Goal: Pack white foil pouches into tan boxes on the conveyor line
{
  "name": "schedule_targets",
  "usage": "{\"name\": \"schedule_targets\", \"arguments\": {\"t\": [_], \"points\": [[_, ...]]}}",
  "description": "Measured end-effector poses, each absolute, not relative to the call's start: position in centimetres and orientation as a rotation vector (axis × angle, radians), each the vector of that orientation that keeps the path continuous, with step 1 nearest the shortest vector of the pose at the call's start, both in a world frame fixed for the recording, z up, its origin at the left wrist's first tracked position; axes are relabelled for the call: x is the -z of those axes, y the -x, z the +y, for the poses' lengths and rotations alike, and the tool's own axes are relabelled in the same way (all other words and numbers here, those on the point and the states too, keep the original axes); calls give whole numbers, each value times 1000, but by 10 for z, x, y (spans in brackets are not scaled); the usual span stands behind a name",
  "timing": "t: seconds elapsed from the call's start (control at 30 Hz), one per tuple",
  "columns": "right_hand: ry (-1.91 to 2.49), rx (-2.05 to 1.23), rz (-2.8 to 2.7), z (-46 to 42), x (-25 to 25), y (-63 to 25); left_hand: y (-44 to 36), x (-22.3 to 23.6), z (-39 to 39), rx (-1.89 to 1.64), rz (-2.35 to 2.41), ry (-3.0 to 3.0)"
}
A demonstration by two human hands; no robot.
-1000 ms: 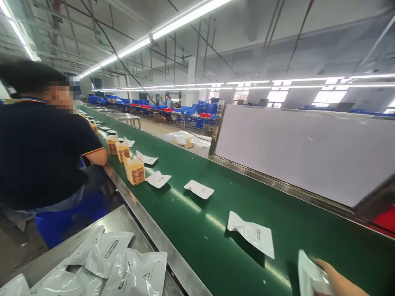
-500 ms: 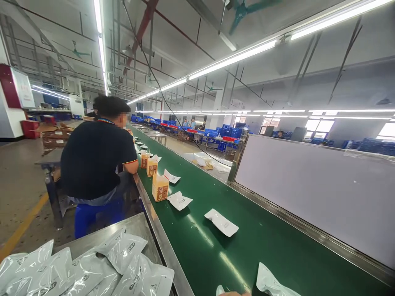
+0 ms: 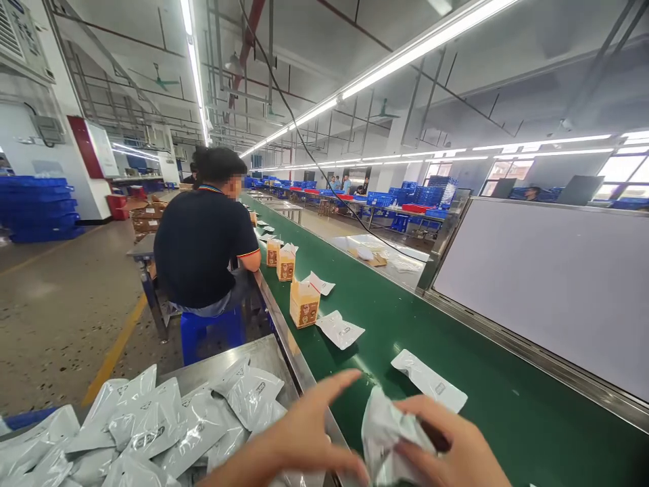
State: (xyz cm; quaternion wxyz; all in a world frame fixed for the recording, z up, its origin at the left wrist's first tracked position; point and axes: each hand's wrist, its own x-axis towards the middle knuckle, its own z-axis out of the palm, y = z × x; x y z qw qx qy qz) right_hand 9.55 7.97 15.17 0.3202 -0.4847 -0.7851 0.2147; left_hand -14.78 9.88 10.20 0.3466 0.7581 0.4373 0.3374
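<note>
My right hand (image 3: 451, 439) grips a white plastic pouch (image 3: 380, 433) over the near part of the green conveyor belt. Thumb and fingers apart, my left hand (image 3: 317, 423) hovers just left of that pouch, above the belt's metal edge, with nothing in it. A pile of similar white pouches (image 3: 152, 419) with dark printing lies on the metal table at the lower left. Another white pouch (image 3: 430, 382) rests flat on the belt beyond my right hand. Farther along, a pouch (image 3: 341, 330) lies beside an open orange-and-brown box (image 3: 305, 304).
The green belt (image 3: 375, 297) runs away from me, carrying more boxes and pouches. A person in a dark shirt (image 3: 203, 243) sits on a blue stool (image 3: 211, 331) at its left side. A pale panel (image 3: 547, 291) borders the belt on the right.
Both hands have come into fuller view, the right one with a pouch in its grip. The view has turned left, so the belt, boxes and seated person appear farther right.
</note>
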Motion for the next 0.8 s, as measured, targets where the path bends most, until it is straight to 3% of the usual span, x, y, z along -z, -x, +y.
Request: {"name": "schedule_targets", "arguments": {"t": [0.07, 0.13, 0.23, 0.47, 0.8], "points": [[1268, -188, -1864, 114, -167, -83, 187, -105, 143, -1159, 1541, -1489], [1109, 144, -1689, 154, -179, -60, 215, -102, 191, -1272, 1697, -1384], [993, 304, -1637, 215, -188, -13, 226, -86, 253, -1339, 1722, -1354], [1062, 294, -2190, 285, -171, 45, 189, -68, 295, -1395, 1495, -1570], [914, -226, -2828, 203, -184, -14, 146, -100, 213, -1494, 1431, -1995]]}}
